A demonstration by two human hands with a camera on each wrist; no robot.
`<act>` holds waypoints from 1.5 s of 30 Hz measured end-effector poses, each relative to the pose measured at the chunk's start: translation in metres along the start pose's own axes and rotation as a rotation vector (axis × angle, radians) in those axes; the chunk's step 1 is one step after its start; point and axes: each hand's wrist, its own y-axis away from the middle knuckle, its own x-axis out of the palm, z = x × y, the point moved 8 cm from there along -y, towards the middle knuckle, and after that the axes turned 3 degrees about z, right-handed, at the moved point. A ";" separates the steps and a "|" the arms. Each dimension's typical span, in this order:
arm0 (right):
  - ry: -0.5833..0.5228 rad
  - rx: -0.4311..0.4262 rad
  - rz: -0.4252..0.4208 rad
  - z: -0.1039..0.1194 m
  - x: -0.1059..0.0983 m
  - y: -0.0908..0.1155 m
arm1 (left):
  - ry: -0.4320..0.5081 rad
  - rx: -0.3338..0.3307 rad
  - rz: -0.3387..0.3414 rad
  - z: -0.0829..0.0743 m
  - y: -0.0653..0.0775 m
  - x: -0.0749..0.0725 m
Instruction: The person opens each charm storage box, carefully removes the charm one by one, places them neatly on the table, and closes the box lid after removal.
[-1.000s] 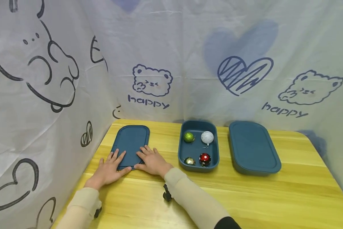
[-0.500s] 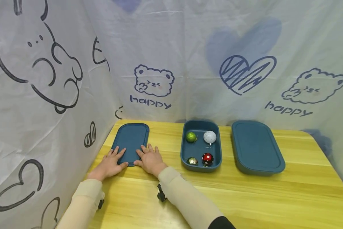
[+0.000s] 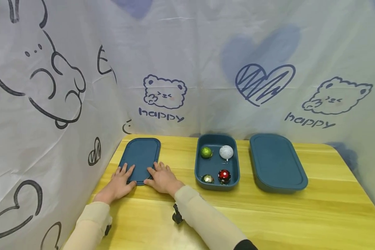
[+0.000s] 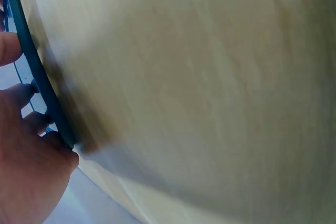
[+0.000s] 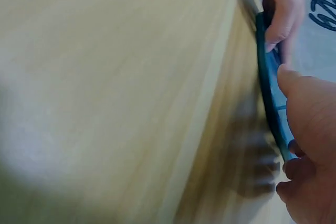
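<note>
A flat dark blue lid (image 3: 141, 156) with rounded corners lies at the left end of the table. My left hand (image 3: 117, 185) touches its near left part, fingers spread and the thumb by the near edge. On the near right part rests my right hand (image 3: 162, 177), also with spread fingers. Both wrist views show the lid's rim side-on, as a thin dark band (image 4: 43, 85) beside the left fingers; the right thumb (image 5: 289, 80) lies over its top. Whether anything is under the lid cannot be seen.
To the right stands an uncovered blue box (image 3: 217, 186) holding a green ball (image 3: 206, 152), a white ball (image 3: 226, 151), a gold ball (image 3: 207, 178) and a red dotted ball (image 3: 224, 176). Beyond it sits a lidded blue box (image 3: 278, 163). A printed cloth (image 3: 206, 62) borders the table.
The lid and both hands have shifted slightly left and away from me, relative to the boxes. The camera view has swayed a little; the boxes and balls stay put.
</note>
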 end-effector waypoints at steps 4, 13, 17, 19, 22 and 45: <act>-0.057 -0.027 -0.035 -0.003 -0.006 0.007 | 0.037 -0.003 -0.014 0.003 0.000 0.002; -0.157 -0.087 -0.207 -0.012 -0.029 0.020 | 0.015 0.006 -0.130 -0.005 -0.001 -0.014; -0.190 -0.076 -0.270 -0.015 -0.048 0.027 | 0.013 0.056 -0.200 -0.025 -0.004 -0.030; -0.204 -0.055 -0.288 -0.019 -0.056 0.031 | 0.040 0.086 -0.221 -0.038 -0.005 -0.036; -0.229 -0.031 -0.303 -0.028 -0.067 0.039 | 0.088 0.122 -0.239 -0.061 -0.007 -0.042; -0.296 0.116 -0.589 -0.170 -0.120 0.150 | 0.959 0.110 -0.208 -0.210 -0.046 -0.009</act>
